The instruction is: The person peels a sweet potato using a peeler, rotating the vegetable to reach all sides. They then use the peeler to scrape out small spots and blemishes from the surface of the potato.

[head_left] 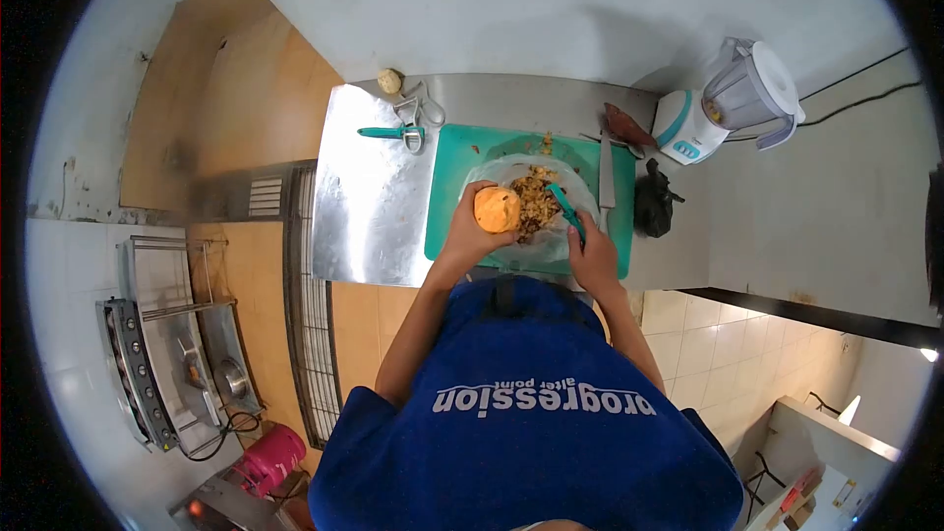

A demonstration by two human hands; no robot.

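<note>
My left hand is wrapped around a peeled orange sweet potato, its bare flesh facing up. In my right hand is a slim teal peeler, pointing up and left; its blade is hard to make out. Between and below the hands a clear plastic bag lies spread over the teal cutting board. Brownish-yellow peelings are heaped on the bag. A gap separates the peeler from the sweet potato.
A knife lies along the board's right side, near a reddish unpeeled sweet potato and a black plastic bag. A blender stands at back right. Another teal-handled peeler and a pale round item lie left on the steel counter.
</note>
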